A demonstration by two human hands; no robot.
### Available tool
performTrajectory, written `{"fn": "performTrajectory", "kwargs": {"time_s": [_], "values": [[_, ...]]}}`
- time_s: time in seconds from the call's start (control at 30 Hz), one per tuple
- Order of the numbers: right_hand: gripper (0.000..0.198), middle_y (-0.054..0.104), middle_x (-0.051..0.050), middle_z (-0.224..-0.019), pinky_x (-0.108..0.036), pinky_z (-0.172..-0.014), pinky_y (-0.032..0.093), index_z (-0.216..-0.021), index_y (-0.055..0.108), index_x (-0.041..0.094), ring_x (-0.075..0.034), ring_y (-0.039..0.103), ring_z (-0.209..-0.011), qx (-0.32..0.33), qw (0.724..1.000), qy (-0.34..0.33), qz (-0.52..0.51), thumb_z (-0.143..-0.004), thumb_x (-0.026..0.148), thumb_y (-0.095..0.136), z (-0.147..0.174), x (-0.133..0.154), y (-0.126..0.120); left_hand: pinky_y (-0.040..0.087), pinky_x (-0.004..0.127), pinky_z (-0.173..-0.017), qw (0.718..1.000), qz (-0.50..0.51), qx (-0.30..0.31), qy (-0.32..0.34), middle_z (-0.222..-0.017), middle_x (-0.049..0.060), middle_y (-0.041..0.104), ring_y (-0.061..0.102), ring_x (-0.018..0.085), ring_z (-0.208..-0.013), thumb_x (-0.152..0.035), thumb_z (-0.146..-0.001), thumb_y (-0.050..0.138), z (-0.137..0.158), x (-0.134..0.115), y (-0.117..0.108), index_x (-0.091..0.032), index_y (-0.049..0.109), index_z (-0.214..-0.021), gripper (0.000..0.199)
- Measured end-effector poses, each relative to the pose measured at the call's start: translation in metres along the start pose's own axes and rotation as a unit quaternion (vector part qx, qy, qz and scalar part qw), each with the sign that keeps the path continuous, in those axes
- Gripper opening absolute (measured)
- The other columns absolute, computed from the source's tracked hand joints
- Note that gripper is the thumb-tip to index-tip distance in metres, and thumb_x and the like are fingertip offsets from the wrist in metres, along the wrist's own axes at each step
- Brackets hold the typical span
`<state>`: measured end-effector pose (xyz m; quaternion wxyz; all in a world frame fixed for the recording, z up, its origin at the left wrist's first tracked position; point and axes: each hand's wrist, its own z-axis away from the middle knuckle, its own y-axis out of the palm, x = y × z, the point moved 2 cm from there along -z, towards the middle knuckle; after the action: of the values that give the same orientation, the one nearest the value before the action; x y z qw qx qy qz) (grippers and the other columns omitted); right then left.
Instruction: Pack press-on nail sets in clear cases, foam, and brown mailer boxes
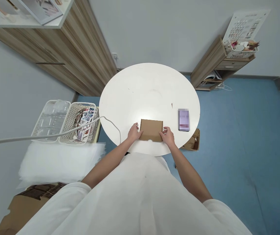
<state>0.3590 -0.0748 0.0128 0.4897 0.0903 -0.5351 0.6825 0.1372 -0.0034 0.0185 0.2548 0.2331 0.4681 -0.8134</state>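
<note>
A small closed brown cardboard box lies flat on the white oval table, near the edge closest to me. My left hand holds its left side, with the thumb at the near left corner and the fingers curled beside the edge. At the opposite side my right hand grips the box, thumb against the near right corner and fingers bent alongside. Whatever is inside the box is hidden under its lid.
Right of the box lies a phone with a blurred screen. A white cable crosses to the table's left edge. White baskets and stacked translucent sheets stand at left. An open carton sits below the table's right edge.
</note>
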Motion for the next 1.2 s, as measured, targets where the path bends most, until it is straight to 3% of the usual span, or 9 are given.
{"fn": "performTrajectory", "kwargs": {"time_s": [0.23,0.5,0.67,0.77,0.9,1.03,1.2], "values": [[0.037,0.06,-0.003,-0.093,-0.03,-0.067,0.04,-0.107,0.046,0.022,-0.017,0.056,-0.077,-0.028,0.999,-0.025,0.025,-0.075,0.038,0.048,0.003,0.0,0.009,0.041,0.032,-0.08,1.0,-0.013,-0.016,0.017,-0.113,0.01,0.054,0.054,0.021,-0.099,-0.032,-0.073,0.057,-0.001,-0.003,0.005,-0.018,0.033,-0.129,0.062],[0.044,0.052,-0.013,-0.119,-0.037,-0.09,0.038,-0.123,0.039,0.016,-0.021,0.048,-0.109,-0.05,0.988,-0.149,0.011,-0.083,0.035,0.039,0.017,-0.007,0.006,0.033,0.038,-0.098,0.985,-0.045,-0.031,0.166,-0.128,0.01,0.045,0.041,0.022,-0.12,-0.029,-0.082,0.042,0.02,0.0,-0.001,-0.02,0.035,-0.13,0.048],[0.055,0.049,-0.012,-0.127,-0.044,-0.098,0.032,-0.127,0.039,0.018,-0.025,0.043,-0.118,0.0,0.97,-0.23,0.074,-0.078,0.042,0.05,0.035,-0.017,0.009,0.029,0.042,-0.102,0.972,-0.071,0.026,0.223,-0.134,0.009,0.041,0.035,0.025,-0.125,-0.028,-0.078,0.049,0.037,0.015,0.004,-0.022,0.032,-0.132,0.057],[0.065,0.044,-0.012,-0.132,-0.045,-0.099,0.031,-0.132,0.032,0.019,-0.026,0.039,-0.122,0.023,0.968,-0.238,0.076,-0.075,0.041,0.054,0.037,-0.018,0.013,0.031,0.041,-0.102,0.971,-0.031,0.02,0.234,-0.136,0.01,0.037,0.035,0.025,-0.125,-0.025,-0.073,0.053,0.038,0.02,0.011,-0.02,0.03,-0.133,0.064],[0.072,0.045,-0.012,-0.129,-0.041,-0.096,0.037,-0.134,0.032,0.019,-0.025,0.044,-0.116,0.034,0.974,-0.223,0.034,-0.071,0.042,0.058,0.031,-0.012,0.008,0.039,0.039,-0.094,0.969,0.018,-0.004,0.245,-0.129,0.011,0.042,0.043,0.024,-0.116,-0.022,-0.068,0.058,0.033,0.015,0.01,-0.02,0.029,-0.133,0.071],[0.075,0.05,-0.01,-0.112,-0.039,-0.086,0.043,-0.134,0.034,0.022,-0.022,0.052,-0.098,0.056,0.979,-0.197,0.015,-0.069,0.047,0.061,0.022,0.002,-0.009,0.044,0.037,-0.084,0.973,0.016,0.007,0.229,-0.115,0.01,0.046,0.051,0.021,-0.096,-0.029,-0.065,0.066,0.031,0.002,-0.006,-0.021,0.031,-0.132,0.076],[0.066,0.054,-0.007,-0.097,-0.036,-0.08,0.043,-0.13,0.042,0.022,-0.019,0.054,-0.085,0.086,0.979,-0.184,0.03,-0.073,0.053,0.055,0.011,0.023,-0.032,0.045,0.034,-0.079,0.981,-0.005,0.026,0.195,-0.104,0.008,0.045,0.052,0.018,-0.086,-0.043,-0.067,0.065,0.026,-0.017,-0.027,-0.022,0.032,-0.133,0.077]]}}
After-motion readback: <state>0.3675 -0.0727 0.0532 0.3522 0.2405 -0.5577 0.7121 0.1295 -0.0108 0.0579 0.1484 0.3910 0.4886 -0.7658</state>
